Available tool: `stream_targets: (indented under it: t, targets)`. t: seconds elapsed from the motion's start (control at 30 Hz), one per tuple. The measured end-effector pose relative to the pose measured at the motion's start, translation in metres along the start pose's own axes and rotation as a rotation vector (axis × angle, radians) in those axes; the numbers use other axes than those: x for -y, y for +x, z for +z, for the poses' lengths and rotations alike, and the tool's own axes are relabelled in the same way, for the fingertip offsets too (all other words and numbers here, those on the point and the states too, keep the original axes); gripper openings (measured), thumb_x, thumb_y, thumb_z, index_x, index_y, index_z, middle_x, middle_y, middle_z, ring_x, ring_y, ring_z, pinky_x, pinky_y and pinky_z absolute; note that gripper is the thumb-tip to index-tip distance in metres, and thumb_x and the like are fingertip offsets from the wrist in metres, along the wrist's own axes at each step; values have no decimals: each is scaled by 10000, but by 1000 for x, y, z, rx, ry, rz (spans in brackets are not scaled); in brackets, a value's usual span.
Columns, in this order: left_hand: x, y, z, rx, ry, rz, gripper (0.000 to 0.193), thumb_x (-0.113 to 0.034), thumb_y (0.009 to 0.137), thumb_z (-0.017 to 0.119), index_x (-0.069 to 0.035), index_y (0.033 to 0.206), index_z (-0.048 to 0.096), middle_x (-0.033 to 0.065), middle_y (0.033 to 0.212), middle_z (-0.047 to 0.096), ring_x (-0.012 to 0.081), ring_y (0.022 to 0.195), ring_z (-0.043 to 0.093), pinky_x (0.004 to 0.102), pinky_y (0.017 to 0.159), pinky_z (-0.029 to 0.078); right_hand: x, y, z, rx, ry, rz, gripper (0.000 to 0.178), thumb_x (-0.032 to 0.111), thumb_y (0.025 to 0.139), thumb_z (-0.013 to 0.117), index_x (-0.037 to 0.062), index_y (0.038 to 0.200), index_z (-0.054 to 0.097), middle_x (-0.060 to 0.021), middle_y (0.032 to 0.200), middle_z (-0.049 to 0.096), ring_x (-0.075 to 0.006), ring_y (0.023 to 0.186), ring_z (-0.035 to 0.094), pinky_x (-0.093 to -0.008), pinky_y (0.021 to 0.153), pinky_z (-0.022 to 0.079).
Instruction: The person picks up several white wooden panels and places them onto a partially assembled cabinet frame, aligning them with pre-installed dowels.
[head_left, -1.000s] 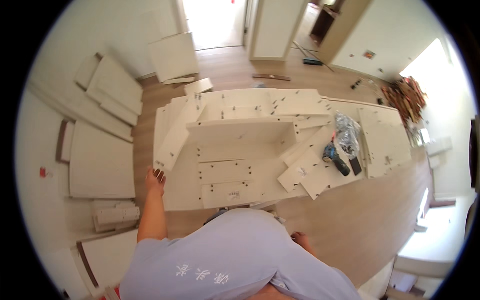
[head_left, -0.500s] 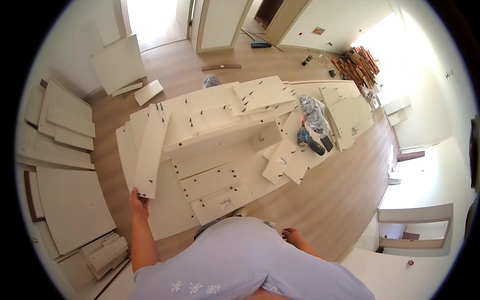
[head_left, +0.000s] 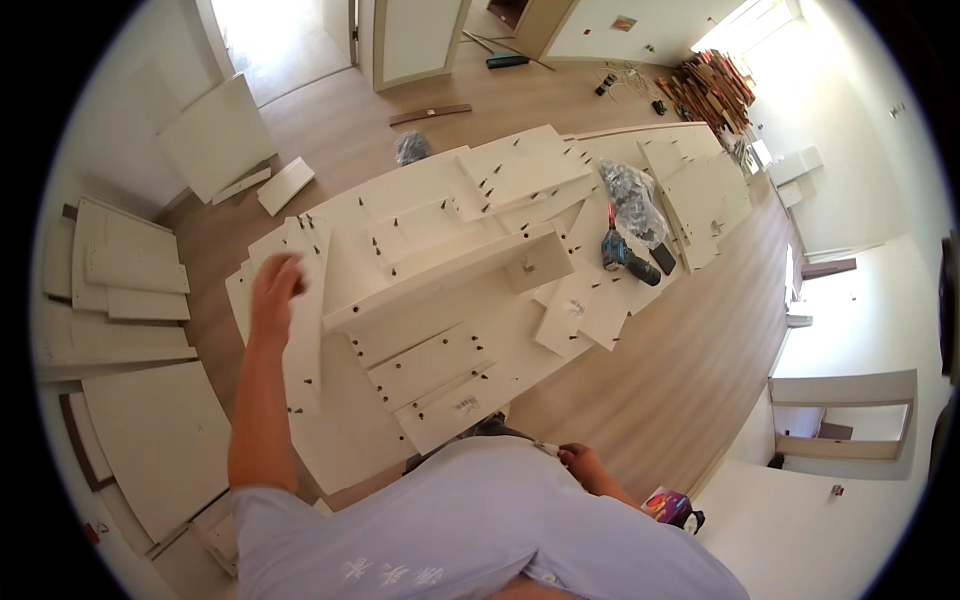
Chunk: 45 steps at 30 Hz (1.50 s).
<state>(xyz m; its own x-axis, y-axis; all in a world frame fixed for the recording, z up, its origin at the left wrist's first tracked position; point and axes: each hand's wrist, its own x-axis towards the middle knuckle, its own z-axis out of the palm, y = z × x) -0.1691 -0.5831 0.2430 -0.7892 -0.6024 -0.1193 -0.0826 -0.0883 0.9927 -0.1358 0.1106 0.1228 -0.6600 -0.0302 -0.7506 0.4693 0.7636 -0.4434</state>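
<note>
My left hand (head_left: 276,282) is over a long narrow white panel (head_left: 305,345) at the left, its fingers curled and smeared by motion. Whether it touches the panel or holds anything cannot be made out. Dark connector pins (head_left: 308,222) stand up at the panel's far end, and another pin (head_left: 308,381) stands near its close end. Beside my waist on the right, my right hand (head_left: 580,460) is closed, with its contents hidden. In the middle, an upright white board (head_left: 440,280) stands on a large white base panel (head_left: 350,430), with flat drilled boards (head_left: 425,363) in front of it.
A blue cordless drill (head_left: 628,262), a dark phone-like slab (head_left: 662,259) and a clear plastic bag (head_left: 632,205) lie right of centre. White panels (head_left: 135,262) lean along the left wall. A pile of wooden strips (head_left: 710,90) is far right. A colourful box (head_left: 668,506) sits beside my right arm.
My left hand has left the narrow panel's close end and moved forward over its far part. My right hand has shifted slightly up toward my waist. The view has turned a little.
</note>
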Motion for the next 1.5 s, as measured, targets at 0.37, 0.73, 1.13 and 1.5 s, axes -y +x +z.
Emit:
stream_targets:
  t: [0.37,0.73,1.13,1.5]
  targets:
    - [53,194,232,646,313,-720,376,-324,1055,605,-46,1306,577,96,1226,654,234,1016,698,379,903,592,-108,-85,34,-279,353,324,394,264,978,678,-19,1249,710,-162,1068,769,-230,934,749,-366,799,580]
    - [108,193,269,483,139,-693,201,-242,1019,670,-50,1031,614,67,928,679,219,844,724,317,719,609,-212,-115,114,-192,68,340,413,331,954,668,54,1252,739,-203,1064,777,-310,990,754,-423,891,586]
    - [3,133,113,315,165,-518,101,-208,967,648,-142,1041,629,-23,800,607,144,718,679,265,609,549,-124,-31,17,-180,251,192,377,270,991,648,12,1260,703,-124,1074,766,-227,955,747,-378,771,589]
    - [-44,-3,-47,107,-313,38,387,-123,965,631,-90,1347,584,66,1170,733,213,974,755,354,828,635,-109,29,-7,-51,203,98,354,219,966,652,-30,1210,715,-154,1011,771,-244,854,755,-375,729,588]
